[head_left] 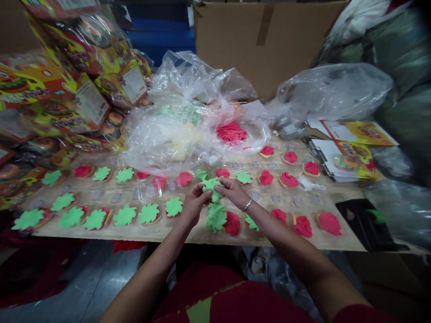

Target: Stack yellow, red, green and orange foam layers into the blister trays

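Between my two hands, above the middle of the table, is a green leaf-shaped foam piece (211,185). My left hand (197,199) pinches its left side, and my right hand (233,190), with a bracelet at the wrist, pinches its right side. Just below my hands lies a pile of green leaf pieces (216,217), next to a red-topped bun piece (232,223). To the left, several bun pieces carry green leaves (125,216) over red pieces. On the right, several others show only a crumpled red piece (288,180) on top.
A clear plastic bag (161,134) spreads behind the rows, and an open bag holds red pieces (232,132). Printed toy packages (84,105) are stacked at left. Printed cards (357,152) and a black flat object (367,222) lie at right. A large cardboard box (269,49) stands behind.
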Demonstrator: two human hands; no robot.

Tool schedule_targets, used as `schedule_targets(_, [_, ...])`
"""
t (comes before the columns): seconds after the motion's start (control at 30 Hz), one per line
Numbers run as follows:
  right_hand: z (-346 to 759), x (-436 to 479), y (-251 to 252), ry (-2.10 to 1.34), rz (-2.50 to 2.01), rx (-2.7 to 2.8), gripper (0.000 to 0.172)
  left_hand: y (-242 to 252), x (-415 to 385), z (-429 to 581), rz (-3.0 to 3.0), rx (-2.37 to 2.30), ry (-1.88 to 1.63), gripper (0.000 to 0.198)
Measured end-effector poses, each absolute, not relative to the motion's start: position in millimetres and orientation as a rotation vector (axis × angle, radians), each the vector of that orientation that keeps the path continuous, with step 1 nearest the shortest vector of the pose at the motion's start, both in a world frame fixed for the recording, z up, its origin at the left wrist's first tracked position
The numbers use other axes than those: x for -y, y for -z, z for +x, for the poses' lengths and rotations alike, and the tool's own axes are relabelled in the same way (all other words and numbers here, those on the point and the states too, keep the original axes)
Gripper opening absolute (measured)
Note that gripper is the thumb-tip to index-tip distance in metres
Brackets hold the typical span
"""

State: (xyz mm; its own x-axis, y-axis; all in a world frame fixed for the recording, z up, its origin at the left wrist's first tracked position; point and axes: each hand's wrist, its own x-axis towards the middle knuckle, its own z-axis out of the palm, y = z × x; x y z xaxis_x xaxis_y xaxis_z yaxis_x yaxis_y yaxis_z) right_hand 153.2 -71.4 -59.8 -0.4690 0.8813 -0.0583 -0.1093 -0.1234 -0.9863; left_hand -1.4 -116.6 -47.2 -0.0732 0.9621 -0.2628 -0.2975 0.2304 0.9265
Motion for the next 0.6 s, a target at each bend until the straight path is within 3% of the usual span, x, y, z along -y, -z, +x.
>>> schedule_targets(0.2, [164,78,69,-1.711,-0.936,1.469,0.035,48,134,-10,0.848,-1.217,-1.135,0.032])
schedule_targets(0.43, [194,8,71,-1.543,-1.074,1.546,0.026,46,131,-32,1.027,-1.425,-1.205,0.024])
schedule_targets(0.6, [176,-23,81,-1.023,-1.448,2.025,0.007,54,129,-40,1.166,-1.508,-1.181,0.020])
